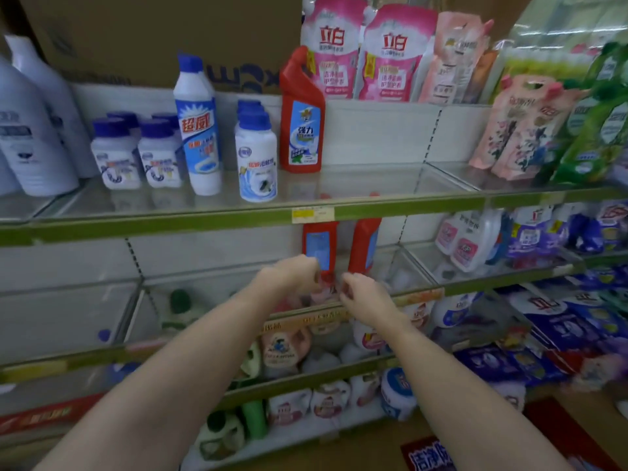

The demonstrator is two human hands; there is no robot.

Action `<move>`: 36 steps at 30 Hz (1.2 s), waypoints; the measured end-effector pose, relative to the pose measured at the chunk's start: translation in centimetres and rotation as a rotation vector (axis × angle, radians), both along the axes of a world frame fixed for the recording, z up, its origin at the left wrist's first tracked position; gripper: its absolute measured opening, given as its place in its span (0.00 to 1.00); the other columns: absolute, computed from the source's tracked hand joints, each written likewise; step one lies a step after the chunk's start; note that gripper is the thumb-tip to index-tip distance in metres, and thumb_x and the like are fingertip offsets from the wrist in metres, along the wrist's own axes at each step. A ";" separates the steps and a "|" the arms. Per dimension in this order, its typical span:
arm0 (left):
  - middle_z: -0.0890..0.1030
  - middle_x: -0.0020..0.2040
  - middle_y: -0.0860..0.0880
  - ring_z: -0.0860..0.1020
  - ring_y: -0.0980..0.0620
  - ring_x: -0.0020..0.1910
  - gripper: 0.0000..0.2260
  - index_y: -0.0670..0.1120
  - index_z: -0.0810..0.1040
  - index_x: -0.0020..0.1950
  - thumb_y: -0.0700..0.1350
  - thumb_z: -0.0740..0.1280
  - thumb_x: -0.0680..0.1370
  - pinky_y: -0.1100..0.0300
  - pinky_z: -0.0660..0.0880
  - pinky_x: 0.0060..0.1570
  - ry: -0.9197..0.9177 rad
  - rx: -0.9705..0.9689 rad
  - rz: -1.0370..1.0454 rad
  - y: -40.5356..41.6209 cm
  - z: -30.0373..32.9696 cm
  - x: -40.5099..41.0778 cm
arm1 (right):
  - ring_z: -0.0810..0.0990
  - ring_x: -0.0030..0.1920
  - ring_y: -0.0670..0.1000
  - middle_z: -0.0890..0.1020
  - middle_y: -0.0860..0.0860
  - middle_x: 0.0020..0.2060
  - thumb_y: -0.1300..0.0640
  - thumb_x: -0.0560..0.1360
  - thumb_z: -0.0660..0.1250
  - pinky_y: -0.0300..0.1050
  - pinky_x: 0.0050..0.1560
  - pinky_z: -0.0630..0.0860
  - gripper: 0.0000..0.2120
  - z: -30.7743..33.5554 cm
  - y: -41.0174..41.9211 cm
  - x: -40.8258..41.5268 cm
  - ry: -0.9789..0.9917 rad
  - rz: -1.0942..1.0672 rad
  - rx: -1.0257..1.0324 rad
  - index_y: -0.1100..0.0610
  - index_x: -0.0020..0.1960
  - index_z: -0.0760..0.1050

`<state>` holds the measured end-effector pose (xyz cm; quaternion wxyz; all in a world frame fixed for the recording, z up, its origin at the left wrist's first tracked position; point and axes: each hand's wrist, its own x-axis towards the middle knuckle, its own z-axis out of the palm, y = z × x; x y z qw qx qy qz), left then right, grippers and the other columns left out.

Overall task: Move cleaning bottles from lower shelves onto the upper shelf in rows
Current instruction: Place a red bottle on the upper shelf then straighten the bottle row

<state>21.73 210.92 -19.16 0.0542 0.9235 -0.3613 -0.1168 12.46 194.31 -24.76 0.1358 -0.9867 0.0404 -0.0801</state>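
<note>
On the second shelf down, two red bottles stand side by side under the green rail of the upper shelf (204, 219), their tops hidden by it. The person's left hand (292, 271) reaches to the base of the left red bottle (319, 244), fingers curled against its lower edge; whether they really grasp it I cannot tell, since the picture is smeared there. The right hand (360, 292) sits just below the right red bottle (365, 244), fingers curled too, and again the grip is unclear.

Up on the upper shelf one more red bottle with a bent neck (300, 120) stands upright near the middle. Just left of it is a row of short white bottles with blue caps (255, 158) running back from the front; I count one clearly in front and at least two caps behind it. A tall white bottle with a blue cap (198, 127) stands left of that, then four small blue-capped jars (136, 151) in two pairs. Two large pale bottles (30, 124) stand at the far left. To the right of the red bottle the glass is bare until some pink and green refill pouches (530, 127). Two pink pouches (367, 52) lean on top behind.
</note>
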 end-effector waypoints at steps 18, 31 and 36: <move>0.78 0.58 0.45 0.77 0.46 0.54 0.08 0.46 0.74 0.57 0.46 0.63 0.79 0.55 0.71 0.46 0.017 -0.104 0.283 -2.2 -8.7 6.6 | 0.81 0.49 0.51 0.81 0.48 0.48 0.57 0.75 0.71 0.45 0.53 0.77 0.09 -6.4 -4.4 11.3 0.049 -0.136 0.515 0.49 0.51 0.74; 0.73 0.70 0.38 0.75 0.39 0.66 0.30 0.37 0.64 0.74 0.34 0.73 0.75 0.50 0.73 0.64 0.298 -0.685 0.693 -10.4 -14.3 16.9 | 0.78 0.59 0.49 0.80 0.52 0.60 0.59 0.76 0.72 0.45 0.59 0.73 0.24 -7.3 -11.1 20.6 -0.104 0.056 0.813 0.57 0.70 0.70; 0.72 0.67 0.35 0.74 0.41 0.63 0.31 0.34 0.61 0.73 0.25 0.69 0.73 0.51 0.72 0.61 0.353 -0.880 0.793 -12.0 -15.2 17.7 | 0.76 0.59 0.49 0.79 0.53 0.62 0.61 0.77 0.71 0.46 0.62 0.73 0.26 -8.0 -11.2 21.5 -0.118 0.085 0.863 0.58 0.72 0.68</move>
